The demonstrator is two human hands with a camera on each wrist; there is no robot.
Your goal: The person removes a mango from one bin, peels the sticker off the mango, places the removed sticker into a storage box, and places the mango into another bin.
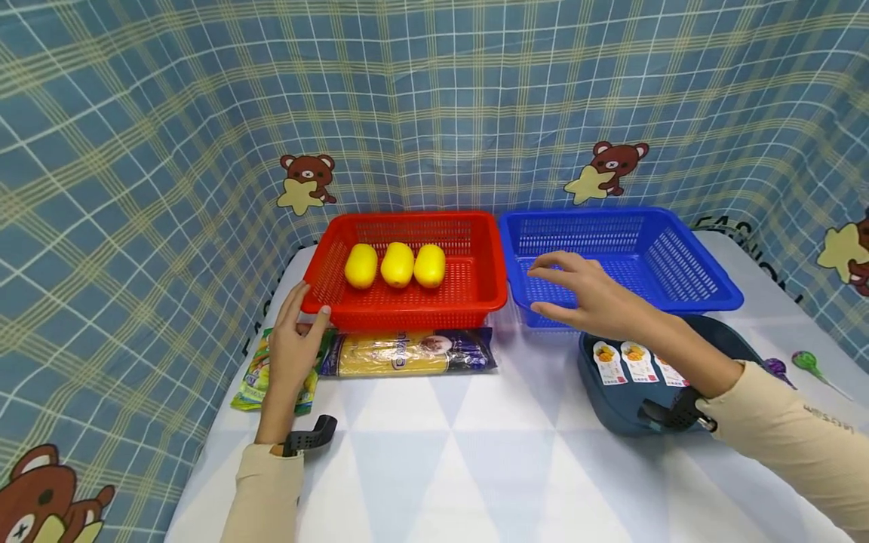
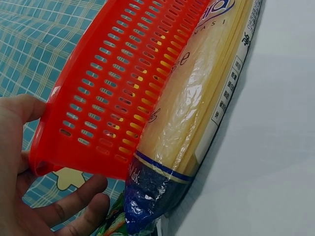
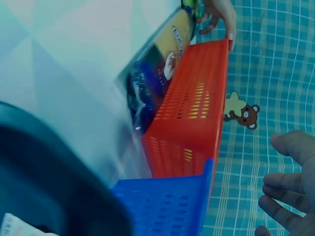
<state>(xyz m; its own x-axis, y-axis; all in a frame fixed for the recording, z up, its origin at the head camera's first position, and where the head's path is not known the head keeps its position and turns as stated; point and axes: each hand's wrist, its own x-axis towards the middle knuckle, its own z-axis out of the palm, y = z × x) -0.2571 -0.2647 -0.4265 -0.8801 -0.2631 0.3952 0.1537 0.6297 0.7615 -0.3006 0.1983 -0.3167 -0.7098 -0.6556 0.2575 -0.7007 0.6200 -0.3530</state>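
My left hand (image 1: pixel 295 351) is at the front left corner of a red plastic basket (image 1: pixel 407 308), thumb against the rim and a finger round the corner, the other fingers hanging loose below. Three yellow oval fruits (image 1: pixel 397 265) lie inside. My right hand (image 1: pixel 597 294) hovers over the front of a blue plastic basket (image 1: pixel 702 264), fingers loosely bent and apart, holding nothing. Against the red basket's front lies a bag of pasta (image 1: pixel 407 354). A green and yellow packet (image 1: pixel 258 377) lies partly hidden below my left hand.
Below my right forearm stands a dark teal tub (image 1: pixel 611 411) with several white picture labels (image 1: pixel 638 362). To its right lie a green-headed stick (image 1: pixel 806 360) and a purple one (image 1: pixel 776 368). Plaid cloth with bears (image 1: pixel 441 113) closes off the back and sides of the table.
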